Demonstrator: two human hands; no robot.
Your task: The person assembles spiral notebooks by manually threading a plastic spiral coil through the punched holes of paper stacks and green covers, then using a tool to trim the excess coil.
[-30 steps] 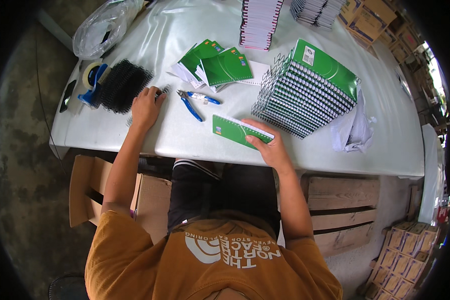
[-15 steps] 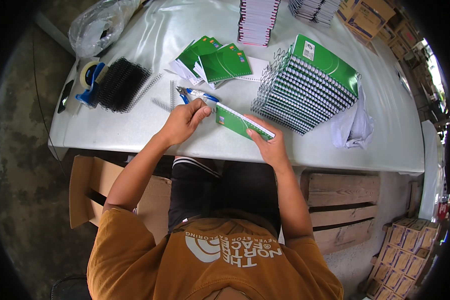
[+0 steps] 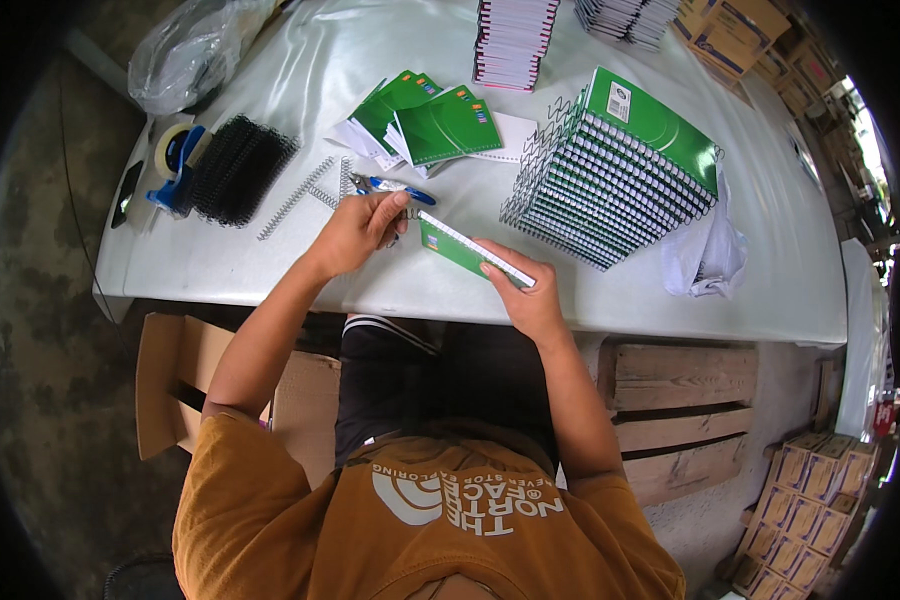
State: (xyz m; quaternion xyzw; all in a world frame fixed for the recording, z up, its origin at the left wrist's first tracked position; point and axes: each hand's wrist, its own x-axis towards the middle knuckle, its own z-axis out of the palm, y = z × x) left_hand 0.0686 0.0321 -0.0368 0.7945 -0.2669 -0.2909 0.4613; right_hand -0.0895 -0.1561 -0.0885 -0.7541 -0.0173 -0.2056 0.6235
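Note:
In my right hand (image 3: 526, 296) is a green-covered notebook (image 3: 460, 250), gripped at its right end with its punched edge turned up. My left hand (image 3: 363, 232) is closed at the notebook's left end, pinching a wire spiral coil (image 3: 412, 214) that shows only in part between the fingers and the punched holes. Just beyond the left hand lie blue-handled pliers (image 3: 402, 188). Several loose wire coils (image 3: 296, 200) rest left of the pliers. Past them are unbound green notebooks (image 3: 448, 130), fanned out with their white pages.
A tall stack of spiral-bound green notebooks (image 3: 620, 170) stands at the right, beside a white plastic bag (image 3: 705, 250). At the left are a heap of dark coils (image 3: 242, 170), a blue tape dispenser (image 3: 175, 180) and a phone (image 3: 127, 193). More notebooks (image 3: 513, 45) are stacked at the back.
Both hands have shifted a little left with the notebook, which now tilts more edge-on. One loose coil lies farther from the dark heap, nearer the other loose coils.

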